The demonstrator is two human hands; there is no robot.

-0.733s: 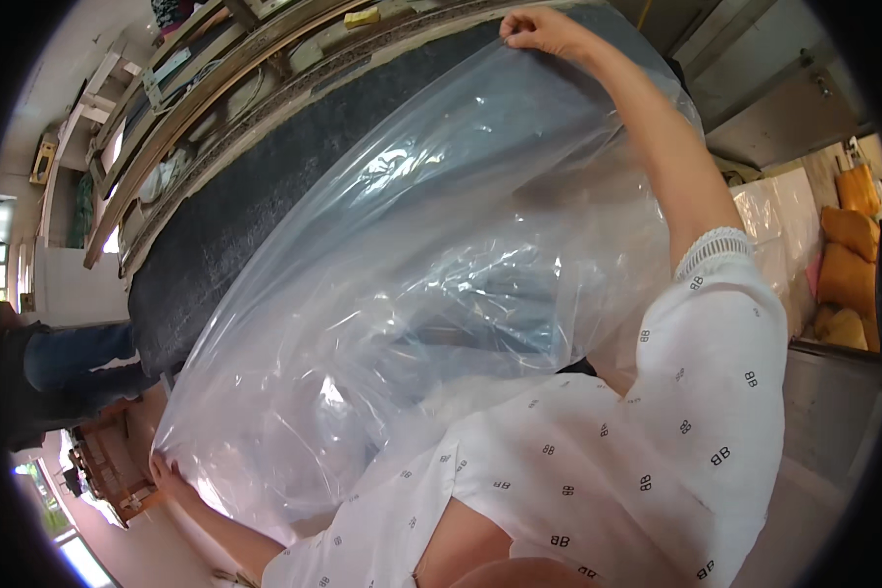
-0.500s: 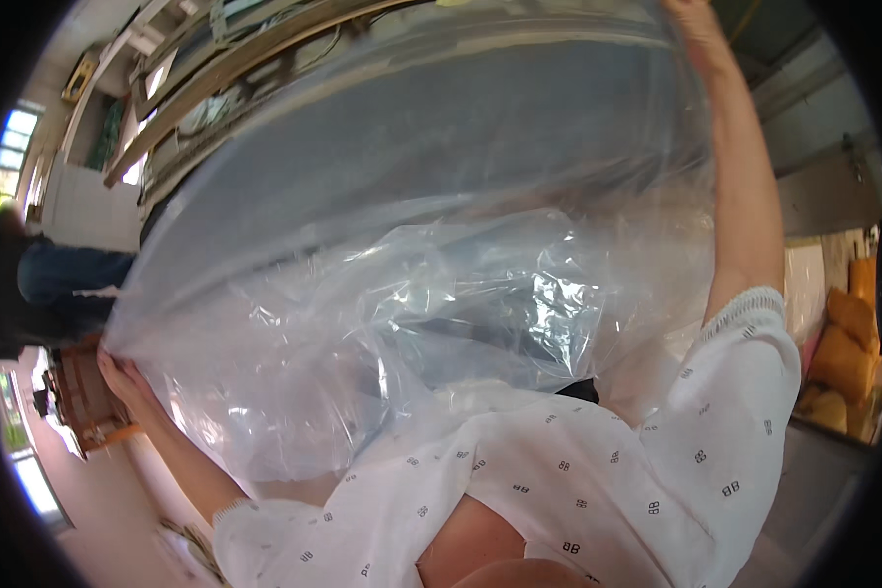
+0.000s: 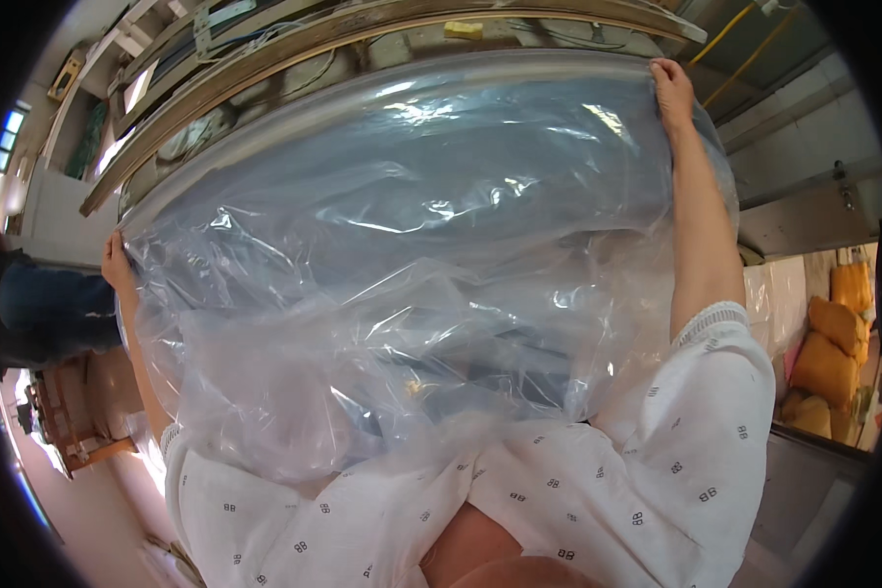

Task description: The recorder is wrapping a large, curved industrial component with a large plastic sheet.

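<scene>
A wide sheet of clear plastic film (image 3: pixel 392 206) stretches between my hands, glossy and creased. Its far edge is drawn fairly taut, while the near part bunches in loose folds against my white patterned shirt (image 3: pixel 578 490). At the far left corner, my left hand (image 3: pixel 117 263) is closed on the edge of the film; part of that forearm shows through the plastic. My right hand (image 3: pixel 673 93) grips the far right corner, its fingers wrapped over the edge. Whether the film is one layer or several, I cannot tell.
Beyond the film runs a long wooden beam (image 3: pixel 363 37), with a small yellow block (image 3: pixel 463 30) near it. A person in dark blue trousers (image 3: pixel 54 306) stands at the left. Orange-yellow sacks (image 3: pixel 825 343) are piled at the right. A wooden stool-like frame (image 3: pixel 78 421) is at lower left.
My right hand has come down from the top edge of the view, and my left hand has moved farther away. The film's far edge now lies more level, below the beam.
</scene>
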